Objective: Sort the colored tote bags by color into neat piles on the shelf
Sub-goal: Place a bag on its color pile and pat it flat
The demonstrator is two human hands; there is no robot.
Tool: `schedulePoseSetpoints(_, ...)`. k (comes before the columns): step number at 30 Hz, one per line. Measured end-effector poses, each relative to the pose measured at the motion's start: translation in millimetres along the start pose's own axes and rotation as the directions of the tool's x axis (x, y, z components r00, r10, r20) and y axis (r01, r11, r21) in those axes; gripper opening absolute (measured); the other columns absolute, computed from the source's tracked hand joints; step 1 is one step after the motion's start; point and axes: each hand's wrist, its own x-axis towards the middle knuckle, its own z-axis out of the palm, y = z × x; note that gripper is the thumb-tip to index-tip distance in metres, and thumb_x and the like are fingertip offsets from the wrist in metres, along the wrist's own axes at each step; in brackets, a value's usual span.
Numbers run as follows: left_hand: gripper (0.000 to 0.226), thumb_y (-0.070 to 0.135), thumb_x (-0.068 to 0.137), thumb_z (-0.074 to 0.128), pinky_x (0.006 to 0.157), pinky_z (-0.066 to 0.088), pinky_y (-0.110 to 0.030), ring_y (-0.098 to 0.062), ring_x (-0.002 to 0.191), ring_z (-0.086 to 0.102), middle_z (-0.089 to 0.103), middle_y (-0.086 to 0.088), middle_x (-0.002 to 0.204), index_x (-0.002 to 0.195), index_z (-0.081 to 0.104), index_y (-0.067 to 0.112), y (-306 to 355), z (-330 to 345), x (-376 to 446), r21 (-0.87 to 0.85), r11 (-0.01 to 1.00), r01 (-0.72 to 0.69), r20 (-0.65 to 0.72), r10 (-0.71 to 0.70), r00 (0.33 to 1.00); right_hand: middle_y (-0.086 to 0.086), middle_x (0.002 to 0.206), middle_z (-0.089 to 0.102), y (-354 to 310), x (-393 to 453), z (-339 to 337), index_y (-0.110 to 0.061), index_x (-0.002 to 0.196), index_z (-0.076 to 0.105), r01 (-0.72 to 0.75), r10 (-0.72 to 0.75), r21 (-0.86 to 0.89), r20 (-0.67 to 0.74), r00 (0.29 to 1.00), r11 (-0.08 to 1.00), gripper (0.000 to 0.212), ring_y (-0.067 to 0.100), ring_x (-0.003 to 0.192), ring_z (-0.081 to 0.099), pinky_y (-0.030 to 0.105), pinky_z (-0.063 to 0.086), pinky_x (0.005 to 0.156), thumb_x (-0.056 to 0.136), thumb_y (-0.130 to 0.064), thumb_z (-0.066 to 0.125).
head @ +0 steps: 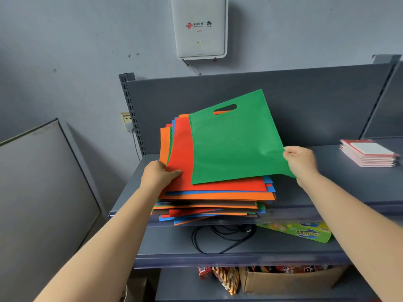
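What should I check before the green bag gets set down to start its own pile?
1. Right hand pinches the green bag at its right edge: ok.
2. Only one bag lifted, not two stuck together: cannot tell.
3. Left hand rests on the mixed stack, steadying it: ok.
4. Bare shelf to the right of the stack, before the pile of red and white booklets: ok.
5. Stack neatness: not ok, lower bags fan out past the shelf's front edge.
6. Any colour pile already started: not ok, none visible.
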Motion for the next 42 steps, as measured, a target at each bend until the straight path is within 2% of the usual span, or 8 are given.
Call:
schedulePoseSetpoints(6, 0.019, 0.024, 0.079, 0.074, 0.061, 0.039, -0.029, -0.025, 0.068, 0.054, 0.06, -0.008, 0.072, 0.077, 0.065, 0.008, 0.9, -18.6, -2.0, 0.042, 0.999, 0.012, -0.036, -0.01, 0.999, 0.014, 0.098, 0.065, -1.0, -11.4, 14.3, 0.009, 0.1, 0.063, -0.102, 0.108, -0.036, 0.243, 0.964, 0.994, 0.031, 0.031, 0.101, 0.059, 0.04, 0.044, 0.093, 0.086, -0.017, 0.07)
schedulePoseSetpoints(11, 0.017, 0.009, 0.09, 0.055, 0.072, 0.037, -0.03, -0.034, 0.099, 0.055, 0.062, -0.019, 0.108, 0.105, 0.057, 0.001, -6.7, -26.2, -4.2, 0.056, 0.994, -0.097, -0.106, 0.103, 0.989, 0.002, 0.073, 0.054, -16.1, -16.5, 20.7, -0.01, 0.086, 0.057, 0.202, -0.154, -0.324, 0.168, 0.974, 0.924, 0.008, 0.014, 0.062, 0.046, 0.023, 0.03, 0.051, 0.091, -0.014, 0.061)
schedulePoseSetpoints(20, 0.021, 0.006, 0.09, 0.059, 0.056, 0.04, -0.007, -0.012, 0.07, 0.056, 0.064, -0.005, 0.091, 0.107, 0.068, 0.014, -57.6, -82.2, -25.5, -0.404, 0.897, -0.181, -0.362, 0.025, 0.932, 0.003, 0.123, 0.064, -52.4, -41.2, 29.7, -0.021, 0.126, 0.061, -0.019, -0.085, 0.399, 0.242, 0.967, 0.917, 0.033, 0.023, 0.112, 0.061, 0.049, 0.048, 0.098, 0.096, -0.011, 0.053)
schedulePoseSetpoints(24, 0.018, 0.009, 0.09, 0.06, 0.066, 0.045, -0.012, -0.006, 0.073, 0.057, 0.065, -0.003, 0.094, 0.097, 0.066, 0.025, -93.4, -122.0, -46.3, -0.532, 0.813, -0.237, -0.485, -0.063, 0.872, 0.0, 0.108, 0.071, -74.5, -69.4, 58.6, -0.023, 0.119, 0.064, -0.159, -0.067, 0.6, 0.338, 0.939, 0.784, 0.028, 0.02, 0.098, 0.069, 0.042, 0.059, 0.078, 0.097, -0.01, 0.052)
schedulePoseSetpoints(28, 0.022, 0.009, 0.09, 0.06, 0.085, 0.047, -0.037, -0.017, 0.082, 0.059, 0.067, -0.008, 0.097, 0.093, 0.066, 0.03, -131.3, -165.1, -83.8, -0.587, 0.775, -0.234, -0.534, -0.154, 0.831, -0.007, 0.082, 0.074, -100.1, -108.8, 91.7, -0.021, 0.117, 0.062, -0.267, -0.116, 0.687, 0.456, 0.882, 0.676, 0.03, 0.01, 0.071, 0.072, 0.027, 0.058, 0.055, 0.097, -0.004, 0.048)
schedulePoseSetpoints(34, 0.027, 0.006, 0.092, 0.057, 0.055, 0.048, -0.011, 0.003, 0.057, 0.06, 0.072, 0.011, 0.072, 0.088, 0.069, 0.031, -165.7, -215.4, -173.6, -0.589, 0.748, -0.307, -0.663, -0.23, 0.712, 0.003, 0.102, 0.065, -124.2, -167.3, 141.5, -0.015, 0.13, 0.054, -0.376, -0.16, 0.681, 0.586, 0.794, 0.628, 0.037, 0.001, 0.059, 0.068, 0.018, 0.053, 0.048, 0.095, -0.004, 0.052)
schedulePoseSetpoints(39, 0.027, 0.003, 0.093, 0.054, 0.057, 0.05, -0.014, 0.0, 0.059, 0.061, 0.072, 0.012, 0.071, 0.091, 0.066, 0.027, -177.1, -237.6, -268.5, -0.525, 0.792, -0.31, -0.771, -0.29, 0.567, -0.02, 0.071, 0.07, -131.9, -217.1, 173.2, -0.011, 0.122, 0.058, -0.371, -0.282, 0.632, 0.693, 0.663, 0.681, 0.031, 0.002, 0.082, 0.066, 0.02, 0.051, 0.087, 0.094, -0.001, 0.053)
schedulePoseSetpoints(42, 0.025, 0.004, 0.093, 0.054, 0.062, 0.05, -0.018, -0.004, 0.063, 0.062, 0.073, 0.01, 0.073, 0.093, 0.066, 0.026, -180.6, -239.3, -334.6, -0.503, 0.818, -0.28, -0.813, -0.338, 0.475, -0.014, 0.066, 0.071, -135.3, -257.9, 178.8, -0.018, 0.098, 0.064, -0.443, -0.332, 0.562, 0.803, 0.495, 0.698, 0.022, 0.002, 0.064, 0.068, 0.016, 0.054, 0.059, 0.095, -0.001, 0.05)
